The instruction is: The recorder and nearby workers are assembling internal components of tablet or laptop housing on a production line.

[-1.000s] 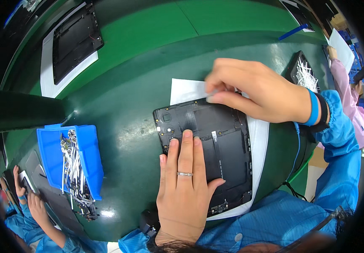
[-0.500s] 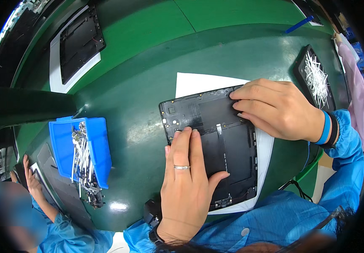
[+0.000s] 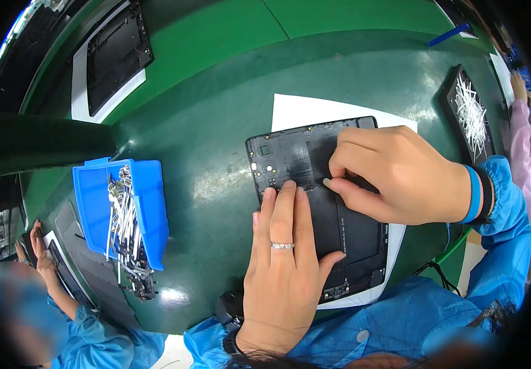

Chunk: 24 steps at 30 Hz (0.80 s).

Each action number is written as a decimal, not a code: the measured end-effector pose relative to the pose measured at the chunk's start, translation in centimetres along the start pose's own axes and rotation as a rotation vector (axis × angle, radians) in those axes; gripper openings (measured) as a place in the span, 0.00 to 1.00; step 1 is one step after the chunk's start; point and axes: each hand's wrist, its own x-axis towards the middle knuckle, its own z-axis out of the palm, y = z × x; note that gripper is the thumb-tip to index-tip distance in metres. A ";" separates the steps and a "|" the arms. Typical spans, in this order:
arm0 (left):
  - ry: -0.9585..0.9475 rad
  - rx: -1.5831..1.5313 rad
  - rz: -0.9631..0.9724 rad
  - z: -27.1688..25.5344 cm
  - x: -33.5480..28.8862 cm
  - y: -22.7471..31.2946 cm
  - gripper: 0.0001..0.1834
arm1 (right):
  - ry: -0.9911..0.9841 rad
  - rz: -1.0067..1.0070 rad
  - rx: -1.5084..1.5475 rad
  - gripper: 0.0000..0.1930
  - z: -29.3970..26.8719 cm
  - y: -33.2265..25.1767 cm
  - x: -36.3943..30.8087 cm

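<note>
A black tablet housing (image 3: 364, 261) lies on a white sheet (image 3: 296, 109) on the green table. My left hand (image 3: 287, 264), ringed, rests flat on the housing's left part, its fingers stretched out and its thumb apart. Over the upper right part is my right hand (image 3: 397, 175), with thumb and forefinger pinched together at the middle of the housing. Whatever sits between those fingertips is hidden. Below them a thin dark strip (image 3: 342, 230) with light marks runs down the housing.
A blue bin (image 3: 158, 215) of white-and-black flat cables (image 3: 127, 215) stands left. A black tray (image 3: 453, 101) with white strips (image 3: 471, 117) is far right. Another black housing (image 3: 118, 61) lies far left. Co-workers' hands (image 3: 44, 255) show at the left and right edges.
My right hand has gone from lying on the housing's upper right edge to a pinch at its middle, covering the strip's white end. My left hand stays flat on the housing.
</note>
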 end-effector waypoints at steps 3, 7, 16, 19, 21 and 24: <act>-0.064 0.019 -0.032 0.1 -0.7 -0.2 0.48 | -0.105 0.096 0.075 0.08 0.0 -0.3 1.1; -0.132 0.056 -0.052 0.1 -0.9 -0.6 0.50 | -0.111 0.048 0.035 0.08 0.6 0.2 2.0; -0.107 0.147 -0.033 0.5 -1.7 -0.8 0.49 | -0.304 0.188 0.132 0.07 -0.7 -0.6 3.7; -0.110 0.155 -0.025 0.7 -1.7 -0.9 0.48 | -0.314 0.217 0.137 0.07 -0.6 -0.7 3.8; -0.111 0.150 -0.025 0.7 -1.7 -0.9 0.48 | -0.304 0.203 0.129 0.07 -0.5 -0.6 3.7; -0.113 0.166 -0.026 0.8 -1.6 -0.8 0.48 | -0.280 0.174 0.144 0.06 -0.6 0.1 3.2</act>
